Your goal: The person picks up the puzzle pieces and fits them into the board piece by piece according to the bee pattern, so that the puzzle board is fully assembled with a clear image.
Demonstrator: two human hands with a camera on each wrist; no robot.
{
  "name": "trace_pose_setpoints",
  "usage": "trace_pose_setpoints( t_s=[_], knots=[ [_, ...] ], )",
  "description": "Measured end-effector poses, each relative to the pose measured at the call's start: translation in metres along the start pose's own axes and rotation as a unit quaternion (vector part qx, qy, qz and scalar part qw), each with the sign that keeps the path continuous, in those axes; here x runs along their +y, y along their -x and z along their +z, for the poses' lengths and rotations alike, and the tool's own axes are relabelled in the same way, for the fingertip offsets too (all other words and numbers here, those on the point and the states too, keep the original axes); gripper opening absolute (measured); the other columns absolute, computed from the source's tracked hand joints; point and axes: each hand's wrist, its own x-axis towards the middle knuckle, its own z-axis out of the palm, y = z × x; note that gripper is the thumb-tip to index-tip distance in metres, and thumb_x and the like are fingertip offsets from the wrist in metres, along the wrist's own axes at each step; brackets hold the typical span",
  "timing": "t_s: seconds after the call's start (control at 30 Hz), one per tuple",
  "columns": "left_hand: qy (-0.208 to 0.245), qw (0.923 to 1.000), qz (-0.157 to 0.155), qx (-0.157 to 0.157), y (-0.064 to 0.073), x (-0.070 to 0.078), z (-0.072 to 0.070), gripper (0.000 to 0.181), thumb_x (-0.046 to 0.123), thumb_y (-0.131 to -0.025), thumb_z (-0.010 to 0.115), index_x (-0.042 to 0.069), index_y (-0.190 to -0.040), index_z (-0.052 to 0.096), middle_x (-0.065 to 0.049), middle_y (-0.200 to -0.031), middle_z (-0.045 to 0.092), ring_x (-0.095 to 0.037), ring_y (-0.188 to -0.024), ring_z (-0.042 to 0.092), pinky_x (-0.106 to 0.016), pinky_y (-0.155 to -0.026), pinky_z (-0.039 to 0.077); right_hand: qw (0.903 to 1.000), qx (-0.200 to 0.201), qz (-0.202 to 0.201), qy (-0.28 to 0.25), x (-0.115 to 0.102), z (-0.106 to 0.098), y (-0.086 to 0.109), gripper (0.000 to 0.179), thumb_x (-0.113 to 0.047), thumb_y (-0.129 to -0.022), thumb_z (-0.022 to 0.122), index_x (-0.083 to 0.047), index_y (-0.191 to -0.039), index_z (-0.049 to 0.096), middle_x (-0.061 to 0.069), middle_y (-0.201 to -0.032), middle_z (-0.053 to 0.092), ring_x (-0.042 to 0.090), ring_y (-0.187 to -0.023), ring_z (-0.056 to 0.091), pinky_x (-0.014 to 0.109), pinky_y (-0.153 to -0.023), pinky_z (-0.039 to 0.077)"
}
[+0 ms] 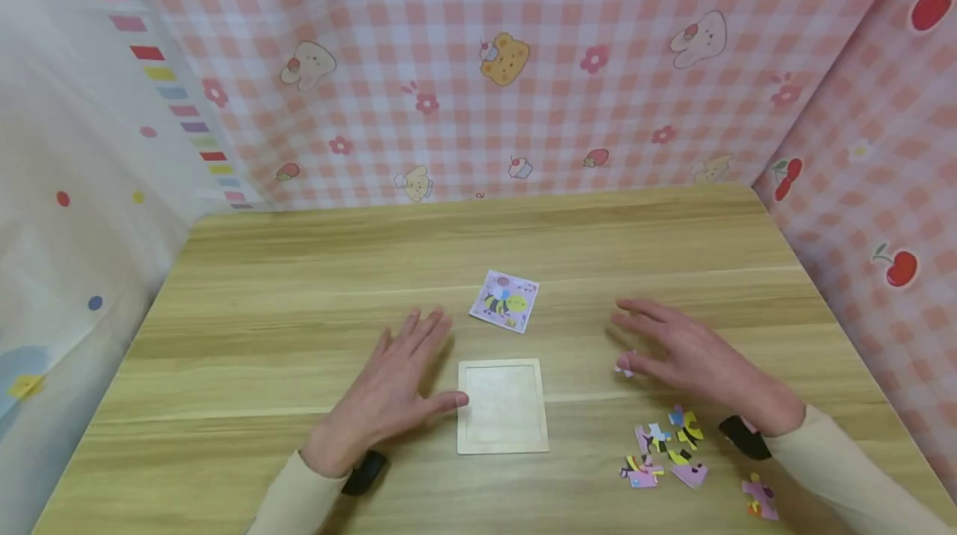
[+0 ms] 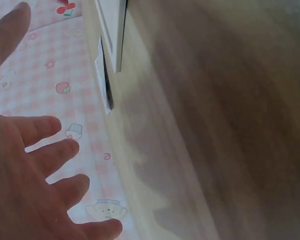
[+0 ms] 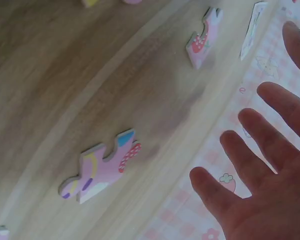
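Note:
My left hand (image 1: pixel 389 394) is spread over the table, its thumb tip overlapping the left rim of a shallow square wooden puzzle tray (image 1: pixel 503 448). In the left wrist view its fingers (image 2: pixel 65 155) are apart and hold nothing. On the other side, my right hand (image 1: pixel 695 352) hovers with fingers spread, its thumb over a small pink puzzle piece (image 1: pixel 621 368) mostly hidden from the head camera. The right wrist view shows an empty palm (image 3: pixel 270 210), with two pink jigsaw pieces (image 3: pixel 102 170) lying apart on the wood below. The tray's recess holds no pieces.
Several more jigsaw pieces (image 1: pixel 643 475) lie in a loose cluster right of the tray, and one piece (image 1: pixel 759 498) sits apart near the right forearm. Behind the tray lies a bee picture card (image 1: pixel 506 302). A checked cloth (image 1: pixel 449 128) hangs along the table's back edge.

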Motion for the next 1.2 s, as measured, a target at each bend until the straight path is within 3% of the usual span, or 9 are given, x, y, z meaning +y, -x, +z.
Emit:
trace_pose_setpoints(
  t_s=[0.2, 0.4, 0.57, 0.77, 0.97, 1.2],
  knots=[
    [0.009, 0.9993, 0.007, -0.037, 0.001, 0.003, 0.003, 0.104, 0.067, -0.086, 0.07, 0.01, -0.163, 0.031, -0.011, -0.17, 0.023, -0.036, -0.157, 0.015, -0.066, -0.121, 0.016, 0.9997, -0.008, 0.022, 0.009, 0.003, 0.002, 0.0, 0.056, -0.035, -0.09, 0.081, -0.002, -0.133, 0.068, 0.022, -0.132, 0.064, 0.043, -0.119, 0.061, 0.062, -0.1, 0.049],
    [0.007, 0.998, 0.02, -0.06, 0.002, 0.005, 0.009, 0.103, 0.066, -0.085, 0.073, 0.009, -0.162, 0.034, -0.008, -0.169, 0.027, -0.037, -0.156, 0.019, -0.066, -0.121, 0.018, 0.9994, -0.002, 0.028, 0.021, 0.003, 0.008, 0.003, 0.05, -0.03, -0.083, 0.088, -0.002, -0.122, 0.073, 0.015, -0.116, 0.067, 0.034, -0.106, 0.064, 0.055, -0.093, 0.054],
    [0.015, 0.9965, 0.025, -0.079, 0.003, 0.005, 0.011, 0.104, 0.063, -0.081, 0.078, 0.009, -0.16, 0.038, -0.008, -0.168, 0.029, -0.036, -0.156, 0.021, -0.067, -0.12, 0.019, 0.9998, -0.019, 0.004, 0.01, 0.005, 0.01, 0.004, 0.038, -0.027, -0.085, 0.087, -0.009, -0.116, 0.076, 0.006, -0.114, 0.068, 0.025, -0.102, 0.064, 0.049, -0.089, 0.056],
    [0.016, 0.9951, 0.033, -0.092, 0.004, 0.003, 0.013, 0.108, 0.061, -0.076, 0.083, 0.01, -0.16, 0.038, -0.007, -0.168, 0.031, -0.036, -0.156, 0.021, -0.068, -0.121, 0.017, 0.9989, -0.033, -0.026, 0.02, 0.004, 0.012, 0.003, 0.03, -0.018, -0.087, 0.085, -0.008, -0.114, 0.077, 0.002, -0.112, 0.067, 0.018, -0.097, 0.064, 0.04, -0.083, 0.058],
    [0.015, 0.9947, 0.043, -0.092, 0.006, 0.002, 0.014, 0.105, 0.056, -0.075, 0.086, 0.007, -0.157, 0.042, -0.01, -0.167, 0.032, -0.038, -0.155, 0.022, -0.067, -0.121, 0.018, 0.9991, -0.034, -0.014, 0.022, 0.003, 0.012, 0.001, 0.021, -0.013, -0.087, 0.084, -0.011, -0.107, 0.078, -0.001, -0.106, 0.065, 0.011, -0.089, 0.062, 0.032, -0.074, 0.057],
    [0.023, 0.9949, 0.038, -0.091, 0.006, 0.001, 0.016, 0.101, 0.052, -0.076, 0.088, 0.006, -0.155, 0.045, -0.011, -0.167, 0.033, -0.039, -0.155, 0.023, -0.066, -0.122, 0.017, 0.9991, -0.035, -0.023, 0.006, 0.003, 0.01, -0.002, 0.024, -0.005, -0.088, 0.081, -0.009, -0.112, 0.077, 0.0, -0.107, 0.065, 0.011, -0.089, 0.062, 0.029, -0.073, 0.058]
  ],
)
